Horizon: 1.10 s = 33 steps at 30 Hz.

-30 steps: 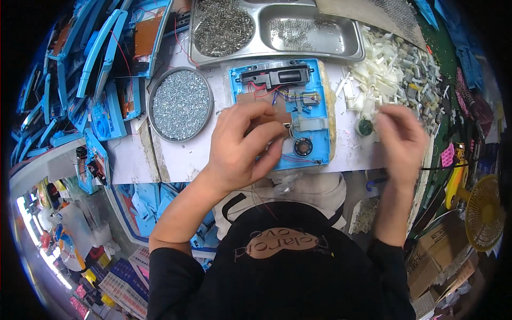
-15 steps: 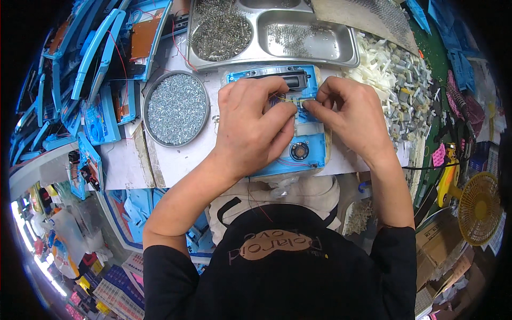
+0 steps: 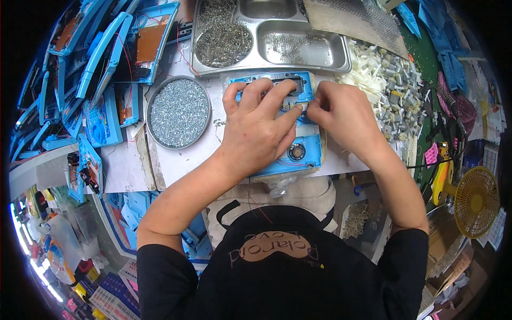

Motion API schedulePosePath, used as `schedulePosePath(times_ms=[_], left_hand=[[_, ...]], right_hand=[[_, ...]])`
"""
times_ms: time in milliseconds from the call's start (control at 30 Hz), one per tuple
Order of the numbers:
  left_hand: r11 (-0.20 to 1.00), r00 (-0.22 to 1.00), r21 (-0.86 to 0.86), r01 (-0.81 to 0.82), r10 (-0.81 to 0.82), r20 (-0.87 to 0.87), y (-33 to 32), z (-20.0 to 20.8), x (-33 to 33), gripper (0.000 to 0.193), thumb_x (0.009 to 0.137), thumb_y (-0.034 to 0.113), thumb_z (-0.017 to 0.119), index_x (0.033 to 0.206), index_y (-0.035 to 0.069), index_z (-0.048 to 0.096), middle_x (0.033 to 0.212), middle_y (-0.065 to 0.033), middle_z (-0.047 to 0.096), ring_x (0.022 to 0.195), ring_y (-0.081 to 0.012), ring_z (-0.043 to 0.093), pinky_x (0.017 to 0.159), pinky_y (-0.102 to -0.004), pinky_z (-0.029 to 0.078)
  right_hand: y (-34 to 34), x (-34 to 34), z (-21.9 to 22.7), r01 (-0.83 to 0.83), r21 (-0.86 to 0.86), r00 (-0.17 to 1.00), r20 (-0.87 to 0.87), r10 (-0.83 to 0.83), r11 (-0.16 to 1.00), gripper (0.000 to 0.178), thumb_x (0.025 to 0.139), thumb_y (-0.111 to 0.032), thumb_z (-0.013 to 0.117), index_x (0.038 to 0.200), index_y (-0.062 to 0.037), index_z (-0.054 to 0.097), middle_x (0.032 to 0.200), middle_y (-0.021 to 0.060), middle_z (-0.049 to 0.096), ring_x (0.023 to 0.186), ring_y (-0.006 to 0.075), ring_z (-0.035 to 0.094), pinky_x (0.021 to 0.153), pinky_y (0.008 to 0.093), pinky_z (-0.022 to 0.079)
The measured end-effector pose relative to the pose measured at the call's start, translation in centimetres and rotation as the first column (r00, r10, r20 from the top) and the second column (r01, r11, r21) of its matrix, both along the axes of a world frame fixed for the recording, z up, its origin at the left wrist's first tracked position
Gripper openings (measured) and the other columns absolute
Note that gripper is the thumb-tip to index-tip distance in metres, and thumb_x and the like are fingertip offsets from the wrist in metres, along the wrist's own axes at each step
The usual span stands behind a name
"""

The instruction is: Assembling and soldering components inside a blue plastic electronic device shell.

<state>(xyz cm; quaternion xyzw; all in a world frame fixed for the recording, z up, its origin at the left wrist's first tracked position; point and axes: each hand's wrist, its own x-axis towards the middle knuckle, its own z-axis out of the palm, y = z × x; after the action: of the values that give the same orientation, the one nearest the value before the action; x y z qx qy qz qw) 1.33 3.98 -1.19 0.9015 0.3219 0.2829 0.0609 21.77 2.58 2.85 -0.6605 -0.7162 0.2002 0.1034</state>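
Note:
A blue plastic casing (image 3: 314, 144) lies in front of me, with a small round speaker (image 3: 296, 152) and thin wires in its near part. My left hand (image 3: 253, 122) lies over the casing's left side, fingers spread, with the thumb and fingertips resting on the parts in its middle. At the casing's right edge is my right hand (image 3: 346, 114), its thumb and fingers pinched together; whatever is between them is hidden. The hands cover much of the casing's middle.
A round dish (image 3: 207, 130) of small silvery pieces stands left of the casing. Behind is a metal compartment tray (image 3: 341, 56) with small metal parts. White and grey plastic pieces (image 3: 392, 96) are heaped at right; blue casings (image 3: 101, 117) are stacked at left. A yellow fan (image 3: 476, 202) stands far right.
My right hand has drawn a little to the right, off the casing's middle to its edge. My left fingers have spread out from a pinch over the casing.

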Motion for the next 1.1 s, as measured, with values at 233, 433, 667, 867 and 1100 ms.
schedulePosePath(times_ms=[233,433,667,867,1100], left_hand=[[1.0,1.0,-0.001,0.007,-0.007,-0.006,0.0,0.0,0.1,0.033,0.073,0.02,0.075,0.105,0.014,0.076,0.135,-0.0036,0.058,0.118,-0.026,0.051,0.105,-0.0508,0.028],[1.0,1.0,-0.017,0.023,-0.023,-0.001,-0.1,0.5,0.3,0.029,0.075,0.019,0.075,0.104,0.013,0.076,0.135,-0.0052,0.058,0.12,-0.0271,0.05,0.105,-0.0505,0.029],[0.999,1.0,-0.031,0.026,-0.027,-0.007,0.0,0.6,0.3,0.03,0.075,0.017,0.075,0.105,0.012,0.076,0.134,-0.0063,0.058,0.12,-0.0279,0.05,0.104,-0.0504,0.03],[0.998,0.999,-0.055,0.017,-0.019,-0.026,0.0,0.6,0.2,0.033,0.074,0.017,0.076,0.107,0.014,0.076,0.135,-0.0057,0.058,0.118,-0.0282,0.05,0.103,-0.0497,0.03],[0.989,0.999,-0.148,0.019,-0.015,0.031,0.4,1.0,-0.5,0.034,0.073,0.013,0.08,0.107,0.013,0.074,0.132,-0.0097,0.059,0.106,-0.0281,0.053,0.095,-0.0441,0.037]], right_hand=[[-0.6,-2.1,1.7,-0.336,0.052,0.874,0.389,0.29,0.941,0.011,0.077,-0.013,0.067,0.078,-0.0045,0.073,0.086,0.012,0.073,0.082,0.032,0.072,0.067,0.0418,0.06],[2.4,1.4,1.6,-0.133,-0.139,0.991,-0.045,0.128,0.981,0.017,0.08,-0.017,0.075,0.079,-0.0002,0.073,0.076,0.0205,0.07,0.076,0.0352,0.071,0.072,0.0455,0.054],[2.7,1.8,1.2,-0.066,-0.273,0.982,-0.186,0.014,0.96,0.023,0.081,-0.02,0.078,0.08,0.0017,0.071,0.07,0.0176,0.068,0.066,0.0281,0.068,0.065,0.0396,0.051],[1.9,1.9,0.2,0.009,-0.261,0.953,-0.29,-0.088,0.965,0.024,0.082,-0.021,0.077,0.081,0.0026,0.072,0.074,0.0197,0.069,0.073,0.0307,0.069,0.07,0.0412,0.053],[13.8,19.7,0.5,0.147,-0.033,0.948,-0.279,-0.151,0.989,0.03,0.095,-0.035,0.07,0.106,-0.0075,0.073,0.086,-0.0001,0.069,0.073,0.0086,0.063,0.065,0.0257,0.051]])
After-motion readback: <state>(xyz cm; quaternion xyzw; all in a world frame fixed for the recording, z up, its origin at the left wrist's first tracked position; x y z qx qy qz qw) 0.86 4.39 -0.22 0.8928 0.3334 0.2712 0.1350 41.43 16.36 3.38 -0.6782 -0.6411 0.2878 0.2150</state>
